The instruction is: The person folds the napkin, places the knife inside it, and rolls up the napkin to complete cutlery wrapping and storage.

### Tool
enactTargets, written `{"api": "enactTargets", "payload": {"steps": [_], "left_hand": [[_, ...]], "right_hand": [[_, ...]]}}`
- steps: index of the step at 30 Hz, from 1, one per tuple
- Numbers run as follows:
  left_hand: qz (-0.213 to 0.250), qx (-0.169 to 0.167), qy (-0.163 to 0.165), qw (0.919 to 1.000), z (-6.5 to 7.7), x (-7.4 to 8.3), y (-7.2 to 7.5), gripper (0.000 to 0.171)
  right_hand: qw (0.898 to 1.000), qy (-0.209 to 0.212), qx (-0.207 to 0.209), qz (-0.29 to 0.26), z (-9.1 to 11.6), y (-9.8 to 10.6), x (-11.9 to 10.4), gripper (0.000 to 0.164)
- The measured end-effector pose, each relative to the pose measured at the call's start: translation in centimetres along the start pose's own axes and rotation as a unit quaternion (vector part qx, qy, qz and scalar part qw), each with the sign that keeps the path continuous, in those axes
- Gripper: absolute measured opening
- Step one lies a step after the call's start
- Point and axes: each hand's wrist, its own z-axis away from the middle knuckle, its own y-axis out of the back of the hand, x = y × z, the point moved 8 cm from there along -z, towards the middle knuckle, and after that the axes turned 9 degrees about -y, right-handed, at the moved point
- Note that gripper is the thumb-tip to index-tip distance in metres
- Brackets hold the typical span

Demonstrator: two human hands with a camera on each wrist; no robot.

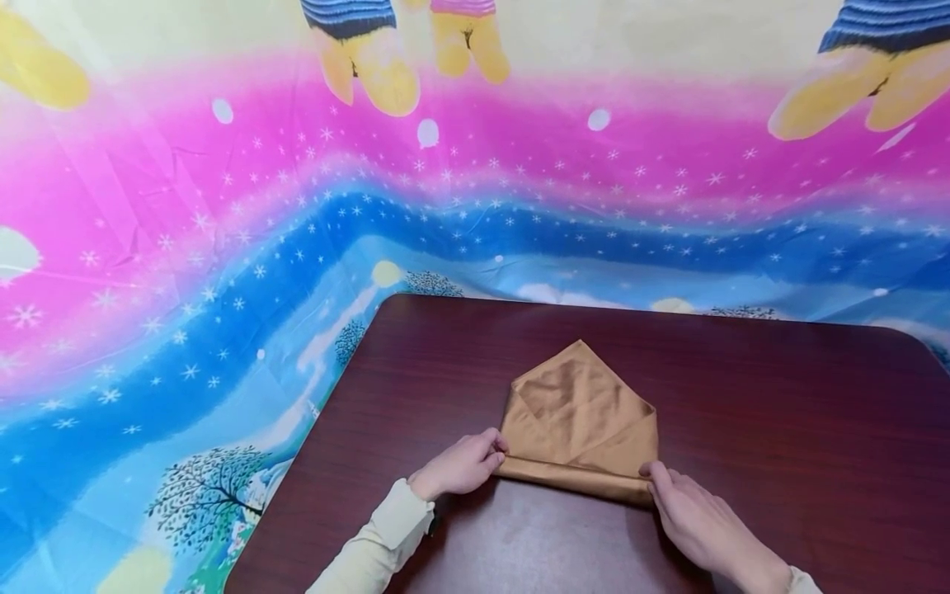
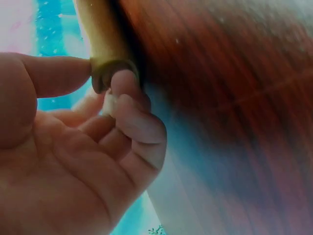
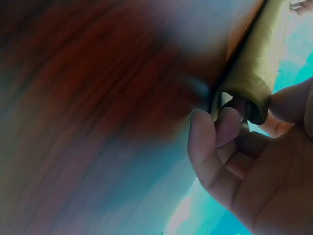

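Observation:
A golden-brown cloth (image 1: 586,404) lies folded on the dark wooden table, its far end coming to a point. Along the near edge it is turned over into a rolled band (image 1: 571,478). My left hand (image 1: 462,464) pinches the left end of that band. At the opposite end, my right hand (image 1: 693,507) pinches the band between thumb and fingers. In the left wrist view the thumb presses the outside of the cloth roll (image 2: 105,34), with a fingertip at its hollow end. The right wrist view shows the roll's open end (image 3: 249,93) held likewise.
The dark reddish-brown table (image 1: 779,396) has rounded corners and reflects light near its front. Behind and to the left hangs a printed backdrop (image 1: 445,206) in pink and blue with snowflakes, close against the table's far edge.

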Motion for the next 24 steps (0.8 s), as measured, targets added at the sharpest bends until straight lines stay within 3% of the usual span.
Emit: {"api": "enactTargets", "payload": {"steps": [5, 13, 17, 24], "left_hand": [[0.011, 0.011, 0.025, 0.9996, -0.04, -0.40, -0.07, 0.013], [-0.031, 0.032, 0.025, 0.9987, -0.20, -0.39, 0.16, 0.012], [-0.052, 0.042, 0.011, 0.9977, -0.17, -0.39, 0.31, 0.009], [-0.046, 0.032, -0.016, 0.9983, -0.05, -0.49, 0.24, 0.015]], "right_hand": [[0.999, -0.030, -0.036, -0.024, -0.27, -0.47, 0.26, 0.009], [0.999, -0.037, -0.027, 0.006, -0.59, -0.70, 0.07, 0.005], [0.999, -0.031, -0.002, 0.038, -0.77, -0.47, -0.17, 0.014], [0.996, -0.017, 0.040, 0.077, -1.03, 0.17, -0.30, 0.023]]}}
